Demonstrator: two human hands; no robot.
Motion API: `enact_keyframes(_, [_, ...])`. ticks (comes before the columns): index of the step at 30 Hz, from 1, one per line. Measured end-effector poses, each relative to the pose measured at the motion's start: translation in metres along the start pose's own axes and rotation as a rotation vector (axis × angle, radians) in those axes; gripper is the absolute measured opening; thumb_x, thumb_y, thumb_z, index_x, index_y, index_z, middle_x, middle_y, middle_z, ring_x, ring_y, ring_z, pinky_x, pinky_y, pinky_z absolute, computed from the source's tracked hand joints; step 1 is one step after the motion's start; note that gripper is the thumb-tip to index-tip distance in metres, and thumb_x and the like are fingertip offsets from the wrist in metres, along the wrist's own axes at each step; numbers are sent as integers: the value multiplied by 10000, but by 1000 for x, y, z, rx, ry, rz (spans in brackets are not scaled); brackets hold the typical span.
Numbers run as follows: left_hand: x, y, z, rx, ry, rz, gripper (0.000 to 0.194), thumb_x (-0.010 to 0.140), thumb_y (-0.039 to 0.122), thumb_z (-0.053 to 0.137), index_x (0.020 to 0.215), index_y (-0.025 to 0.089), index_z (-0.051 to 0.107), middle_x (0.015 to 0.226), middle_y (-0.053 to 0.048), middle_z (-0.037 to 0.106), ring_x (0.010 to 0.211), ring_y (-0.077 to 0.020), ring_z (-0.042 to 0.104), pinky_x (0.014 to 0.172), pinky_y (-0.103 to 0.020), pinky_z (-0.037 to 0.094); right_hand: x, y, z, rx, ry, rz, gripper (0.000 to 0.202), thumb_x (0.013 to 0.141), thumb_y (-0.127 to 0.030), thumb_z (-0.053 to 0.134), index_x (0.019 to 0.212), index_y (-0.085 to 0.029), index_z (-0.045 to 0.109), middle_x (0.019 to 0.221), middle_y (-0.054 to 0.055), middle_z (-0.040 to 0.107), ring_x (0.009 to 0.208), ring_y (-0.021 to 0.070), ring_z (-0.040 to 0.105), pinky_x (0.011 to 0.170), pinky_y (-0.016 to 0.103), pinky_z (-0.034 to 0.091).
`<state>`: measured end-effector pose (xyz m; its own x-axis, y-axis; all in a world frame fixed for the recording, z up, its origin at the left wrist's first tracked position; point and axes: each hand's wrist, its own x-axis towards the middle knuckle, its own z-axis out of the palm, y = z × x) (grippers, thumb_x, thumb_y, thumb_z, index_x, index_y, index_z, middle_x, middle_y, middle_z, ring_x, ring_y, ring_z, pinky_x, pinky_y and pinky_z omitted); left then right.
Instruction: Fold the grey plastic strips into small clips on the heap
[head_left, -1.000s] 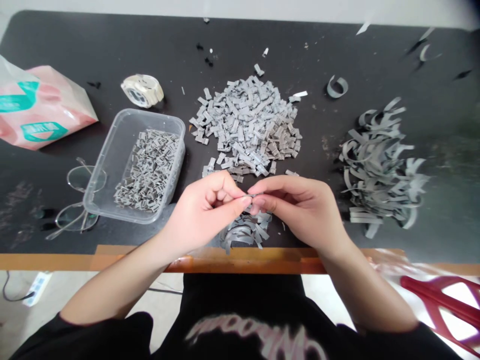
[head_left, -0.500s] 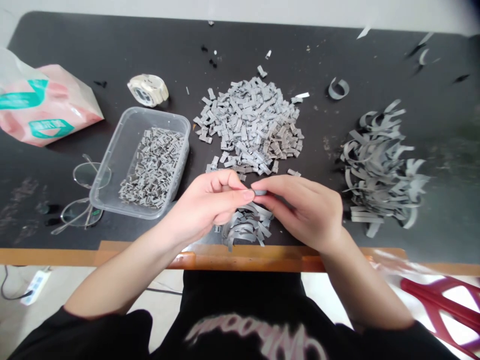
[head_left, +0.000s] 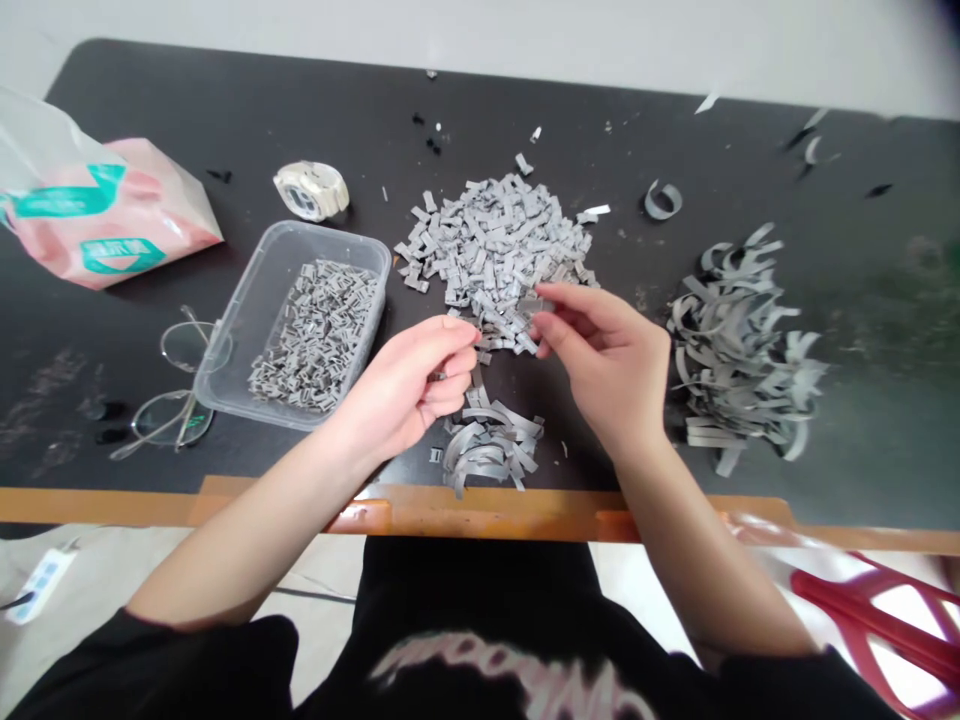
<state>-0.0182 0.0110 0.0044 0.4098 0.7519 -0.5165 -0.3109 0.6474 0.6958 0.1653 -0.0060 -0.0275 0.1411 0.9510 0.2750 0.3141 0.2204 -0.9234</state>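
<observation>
My left hand (head_left: 424, 380) is closed, with thumb and forefinger pinched together and the other fingers curled. Something small and grey shows among its fingers, too small to make out. At the near edge of a heap of small grey strip pieces with buckles (head_left: 502, 240), my right hand (head_left: 604, 350) pinches a short grey strip piece (head_left: 532, 306) between thumb and forefinger. Below and between my hands lies a small bunch of curved grey strips (head_left: 491, 445). To the left, a clear plastic box (head_left: 247, 300) holds many small grey buckles (head_left: 315, 335).
A larger pile of curved grey strips (head_left: 742, 350) lies at the right, a single curled strip (head_left: 663, 200) behind it. On the left are a pink tissue pack (head_left: 127, 220), a white watch (head_left: 311, 190) and eyeglasses (head_left: 176, 415). A wooden edge (head_left: 480, 518) runs along the table front.
My hands have parted from where they met over the small bunch of strips. The right hand has moved forward to the heap with a grey piece; the left has drawn slightly left.
</observation>
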Motion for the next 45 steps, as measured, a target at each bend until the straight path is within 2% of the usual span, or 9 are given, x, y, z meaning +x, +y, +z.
enact_keyframes(4, [2, 2, -1, -96, 61, 56, 48, 810, 91, 631, 801, 131, 606, 684, 46, 497, 462, -5, 394, 345, -101, 212, 8, 7, -2, -275, -67, -173, 339, 881, -122, 681, 1184, -259, 749, 1350, 106, 665, 1175, 286, 670, 987, 471, 576])
enact_keyframes(8, [3, 1, -4, -102, 82, 165, 55, 813, 94, 635, 809, 139, 603, 699, 42, 513, 480, -11, 419, 362, -102, 246, -3, 6, 1, -441, -364, -310, 104, 879, -137, 717, 933, -185, 792, 1052, 122, 746, 1024, 294, 684, 952, 489, 563])
enact_keyframes(13, [2, -1, -6, -51, 33, 125, 38, 843, 109, 622, 828, 141, 607, 673, 47, 517, 439, -3, 364, 374, -121, 206, -19, 11, 17, -500, -620, -309, 102, 902, -128, 686, 963, -114, 767, 1019, 152, 728, 953, 294, 661, 891, 474, 548])
enact_keyframes(18, [-1, -4, -4, 155, -4, 117, 73, 873, 110, 578, 826, 138, 627, 580, 70, 457, 407, -9, 293, 387, -139, 190, -17, 7, 18, -336, -534, -181, 147, 916, -97, 635, 876, -150, 767, 995, 111, 720, 957, 246, 657, 889, 406, 526])
enact_keyframes(26, [4, -15, -6, 463, -77, 207, 213, 842, 311, 742, 834, 162, 589, 515, 101, 430, 405, -29, 278, 382, -171, 176, -11, -11, -2, 220, -239, 424, 81, 828, -286, 770, 847, -207, 771, 763, -8, 734, 716, 143, 659, 704, 276, 509])
enact_keyframes(30, [1, -12, -5, 481, -33, 300, 167, 895, 270, 680, 810, 164, 582, 518, 105, 405, 403, -27, 277, 381, -172, 181, -12, -10, -4, 95, -367, 408, 108, 833, -306, 770, 823, -199, 765, 749, 5, 725, 689, 148, 643, 680, 279, 488])
enact_keyframes(37, [-1, -8, -5, 304, -64, 259, 120, 855, 198, 701, 828, 157, 592, 717, 13, 677, 374, -1, 304, 357, -171, 177, -19, -9, 4, -465, -808, -8, 151, 901, -92, 622, 817, -148, 734, 874, 79, 704, 846, 213, 624, 753, 334, 444])
enact_keyframes(41, [-2, -6, -5, 260, -83, 160, 157, 826, 202, 745, 806, 145, 600, 719, -8, 712, 360, 12, 277, 353, -160, 160, -16, -14, -1, -345, -780, 89, 169, 860, -56, 606, 748, -161, 676, 771, 29, 674, 739, 162, 586, 686, 294, 418])
enact_keyframes(45, [-3, -4, -5, 192, -84, 165, 126, 819, 183, 765, 834, 139, 647, 718, -7, 722, 366, 14, 288, 355, -152, 169, -10, -18, -16, 16, -664, 364, 67, 880, -162, 658, 819, -189, 663, 735, -20, 700, 663, 119, 619, 652, 247, 460])
